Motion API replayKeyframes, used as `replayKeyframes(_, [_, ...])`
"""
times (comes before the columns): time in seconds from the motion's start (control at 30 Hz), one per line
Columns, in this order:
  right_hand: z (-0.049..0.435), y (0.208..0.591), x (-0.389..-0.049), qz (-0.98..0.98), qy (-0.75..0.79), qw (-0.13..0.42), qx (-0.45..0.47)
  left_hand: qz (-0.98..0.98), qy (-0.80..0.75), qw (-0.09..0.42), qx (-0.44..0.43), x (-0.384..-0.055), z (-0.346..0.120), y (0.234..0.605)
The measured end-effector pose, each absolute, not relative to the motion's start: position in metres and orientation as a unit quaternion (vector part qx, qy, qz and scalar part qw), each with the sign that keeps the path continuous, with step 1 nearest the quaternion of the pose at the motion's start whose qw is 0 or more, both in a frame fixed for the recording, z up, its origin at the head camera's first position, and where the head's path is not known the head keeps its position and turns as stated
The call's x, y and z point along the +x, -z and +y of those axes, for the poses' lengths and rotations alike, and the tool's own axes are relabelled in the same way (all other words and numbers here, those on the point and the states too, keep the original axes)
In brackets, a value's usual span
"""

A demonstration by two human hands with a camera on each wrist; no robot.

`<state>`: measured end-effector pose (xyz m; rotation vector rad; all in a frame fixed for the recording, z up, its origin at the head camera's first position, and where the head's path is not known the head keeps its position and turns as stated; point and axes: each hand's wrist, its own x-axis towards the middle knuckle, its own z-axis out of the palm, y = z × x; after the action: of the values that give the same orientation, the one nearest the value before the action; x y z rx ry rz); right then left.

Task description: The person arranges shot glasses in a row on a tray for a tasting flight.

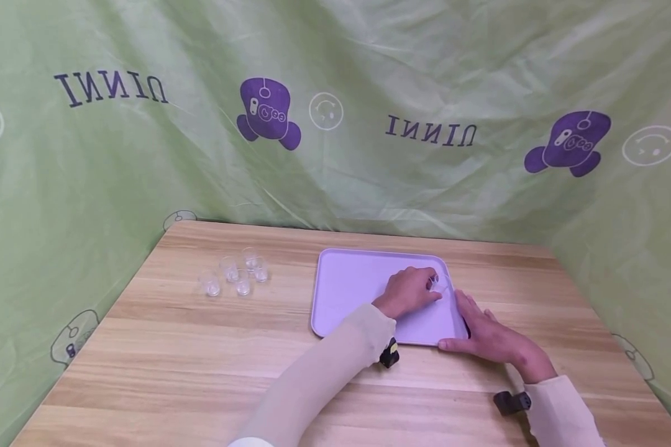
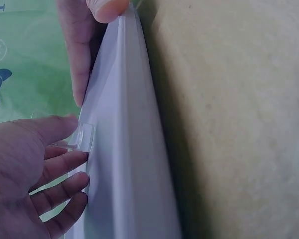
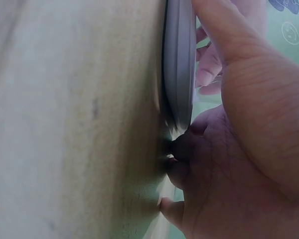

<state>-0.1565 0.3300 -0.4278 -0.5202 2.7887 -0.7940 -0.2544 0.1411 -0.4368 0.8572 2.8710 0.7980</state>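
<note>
A lilac rectangular tray (image 1: 346,292) lies on the wooden table. Over its right part my left hand (image 1: 410,290) pinches a small clear cup (image 1: 439,284) between thumb and fingers. The left wrist view shows this cup (image 2: 83,138) tipped sideways, close to the tray's surface; whether it touches is hard to tell. My right hand (image 1: 489,335) rests against the tray's near right corner, fingers stretched along the right edge and thumb by the front edge. In the right wrist view, its fingertips sit low beside the tray rim (image 3: 182,64).
Several small clear cups (image 1: 243,285) stand grouped on the table (image 1: 162,347), left of the tray. A green printed cloth (image 1: 335,180) hangs behind and at both sides of the table. Each wrist carries a small black camera (image 1: 511,402).
</note>
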Motion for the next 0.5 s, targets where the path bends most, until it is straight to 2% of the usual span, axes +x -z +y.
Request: replayKeyframes(0.5, [0.330, 0.429, -0.157, 0.943, 0.266, 0.102, -0.169, 0.905, -0.305, 0.054, 0.290, -0.252, 0.125, 0.439])
